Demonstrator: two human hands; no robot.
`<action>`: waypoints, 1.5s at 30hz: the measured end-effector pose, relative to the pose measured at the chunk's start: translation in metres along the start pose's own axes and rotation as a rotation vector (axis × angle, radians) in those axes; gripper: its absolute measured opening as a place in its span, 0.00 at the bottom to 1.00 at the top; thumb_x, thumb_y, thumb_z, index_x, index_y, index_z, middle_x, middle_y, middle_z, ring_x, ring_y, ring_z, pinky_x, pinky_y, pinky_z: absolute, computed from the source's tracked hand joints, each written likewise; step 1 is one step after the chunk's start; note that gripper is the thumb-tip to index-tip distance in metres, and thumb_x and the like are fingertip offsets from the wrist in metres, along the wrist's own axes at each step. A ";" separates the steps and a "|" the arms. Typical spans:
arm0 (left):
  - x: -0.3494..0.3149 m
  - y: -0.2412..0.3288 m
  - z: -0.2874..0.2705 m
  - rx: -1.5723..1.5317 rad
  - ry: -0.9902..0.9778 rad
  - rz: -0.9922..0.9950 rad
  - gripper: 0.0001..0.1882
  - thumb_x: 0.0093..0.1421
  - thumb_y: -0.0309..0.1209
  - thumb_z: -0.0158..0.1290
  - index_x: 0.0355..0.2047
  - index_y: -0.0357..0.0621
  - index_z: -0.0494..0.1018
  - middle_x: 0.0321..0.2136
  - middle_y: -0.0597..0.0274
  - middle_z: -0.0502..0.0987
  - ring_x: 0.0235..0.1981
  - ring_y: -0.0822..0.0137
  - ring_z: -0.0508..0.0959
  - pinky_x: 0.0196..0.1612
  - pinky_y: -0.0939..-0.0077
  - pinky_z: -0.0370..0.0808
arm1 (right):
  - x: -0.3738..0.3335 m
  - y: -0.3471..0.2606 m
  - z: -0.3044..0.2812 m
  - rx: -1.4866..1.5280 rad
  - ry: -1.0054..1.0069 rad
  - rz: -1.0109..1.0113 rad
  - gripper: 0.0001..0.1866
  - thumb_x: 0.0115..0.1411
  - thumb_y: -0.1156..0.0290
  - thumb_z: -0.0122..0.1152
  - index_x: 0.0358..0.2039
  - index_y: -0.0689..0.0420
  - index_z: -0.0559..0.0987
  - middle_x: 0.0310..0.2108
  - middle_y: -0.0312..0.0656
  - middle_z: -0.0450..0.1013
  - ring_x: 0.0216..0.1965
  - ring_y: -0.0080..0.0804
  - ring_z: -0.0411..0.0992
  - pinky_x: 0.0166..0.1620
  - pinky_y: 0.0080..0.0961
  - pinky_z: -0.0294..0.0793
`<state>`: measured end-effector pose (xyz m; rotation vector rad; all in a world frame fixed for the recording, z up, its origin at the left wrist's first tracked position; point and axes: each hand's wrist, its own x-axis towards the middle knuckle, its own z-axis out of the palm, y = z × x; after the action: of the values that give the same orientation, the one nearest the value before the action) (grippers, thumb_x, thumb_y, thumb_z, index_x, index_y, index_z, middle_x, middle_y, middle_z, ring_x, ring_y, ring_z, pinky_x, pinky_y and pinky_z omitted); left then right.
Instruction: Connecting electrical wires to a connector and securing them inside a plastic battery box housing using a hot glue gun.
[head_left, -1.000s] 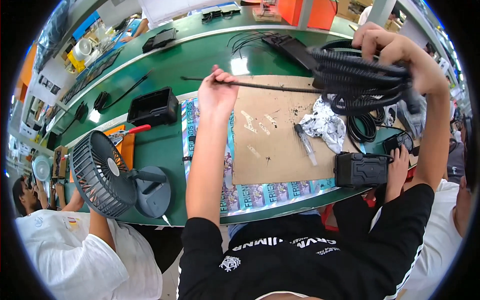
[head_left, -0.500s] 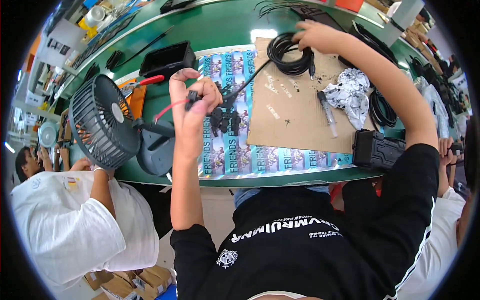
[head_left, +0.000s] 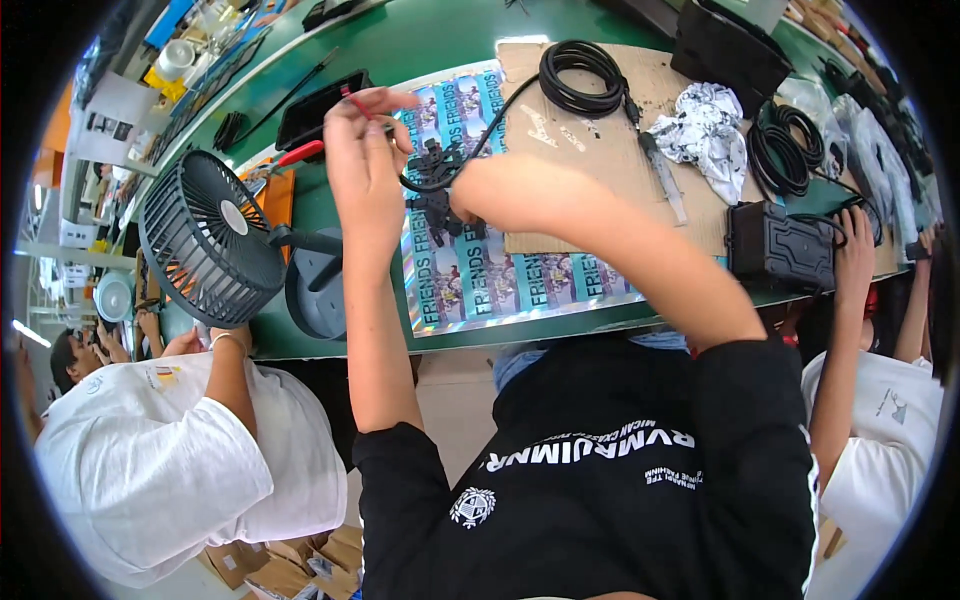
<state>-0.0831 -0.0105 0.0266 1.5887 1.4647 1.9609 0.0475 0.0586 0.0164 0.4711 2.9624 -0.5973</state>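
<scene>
My left hand (head_left: 365, 145) is raised over the left side of the shiny printed sheet, its fingers closed round a black cable (head_left: 497, 122). A thin red wire (head_left: 352, 100) shows by its fingertips. The cable curves right from this hand to a coil (head_left: 585, 82) lying on the cardboard. My right hand (head_left: 482, 192) is low over the sheet, at a pile of small black plastic parts (head_left: 437, 165). Its fingers point down and are mostly hidden behind the hand, so what they grip cannot be seen.
A grey fan (head_left: 215, 235) stands at left beside red-handled pliers (head_left: 298, 153) and an open black box (head_left: 300, 110). On the cardboard (head_left: 530, 220) lie a syringe (head_left: 663, 180) and crumpled paper (head_left: 700, 140). A black case (head_left: 780, 245) is at right, with a co-worker's hand (head_left: 855, 240) beside it.
My right hand has let go of the cable coil and come down left to the small black parts. The coil now rests on the cardboard. A co-worker's hand has reached in at right.
</scene>
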 end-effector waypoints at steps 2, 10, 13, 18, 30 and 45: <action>-0.003 -0.002 0.005 0.020 -0.143 -0.107 0.11 0.66 0.24 0.34 0.45 0.37 0.64 0.27 0.66 0.70 0.21 0.81 0.62 0.24 0.88 0.60 | -0.008 0.035 0.037 0.008 0.150 -0.106 0.08 0.46 0.76 0.56 0.28 0.55 0.81 0.33 0.42 0.75 0.39 0.41 0.72 0.41 0.31 0.74; -0.013 -0.031 0.034 -0.211 -0.396 -0.419 0.13 0.67 0.32 0.40 0.35 0.36 0.70 0.15 0.74 0.57 0.17 0.82 0.54 0.19 0.85 0.51 | 0.008 0.056 0.088 0.008 0.607 -0.417 0.12 0.40 0.73 0.62 0.30 0.49 0.81 0.36 0.34 0.69 0.43 0.36 0.67 0.43 0.32 0.72; -0.002 -0.031 0.047 -0.294 -0.392 -0.444 0.13 0.67 0.32 0.39 0.34 0.36 0.70 0.14 0.75 0.57 0.16 0.83 0.53 0.18 0.85 0.51 | 0.014 0.053 0.096 -0.035 0.681 -0.423 0.10 0.40 0.72 0.62 0.27 0.49 0.81 0.39 0.35 0.69 0.45 0.38 0.66 0.45 0.32 0.71; 0.003 -0.025 0.053 -0.320 -0.399 -0.504 0.13 0.67 0.32 0.39 0.34 0.35 0.70 0.14 0.74 0.58 0.15 0.83 0.55 0.19 0.86 0.51 | -0.017 0.050 0.062 0.223 0.863 -0.361 0.07 0.43 0.74 0.63 0.26 0.52 0.81 0.36 0.39 0.71 0.40 0.37 0.69 0.41 0.31 0.72; -0.045 -0.028 0.083 -0.394 -0.486 -0.745 0.09 0.66 0.30 0.39 0.35 0.36 0.65 0.14 0.72 0.63 0.14 0.82 0.58 0.20 0.87 0.56 | -0.093 0.103 0.025 1.766 0.526 0.229 0.08 0.54 0.81 0.60 0.35 0.65 0.74 0.32 0.40 0.74 0.33 0.24 0.74 0.39 0.18 0.74; -0.049 -0.036 0.080 -0.288 -0.625 -0.706 0.08 0.64 0.25 0.42 0.34 0.35 0.70 0.13 0.68 0.65 0.13 0.79 0.64 0.18 0.83 0.61 | -0.088 0.093 0.039 1.523 0.698 0.001 0.12 0.49 0.87 0.62 0.35 0.66 0.76 0.38 0.44 0.70 0.43 0.29 0.72 0.49 0.25 0.74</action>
<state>-0.0107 0.0162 -0.0383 1.1662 1.1765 1.0826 0.1611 0.1004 -0.0408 0.8100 2.2315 -3.1087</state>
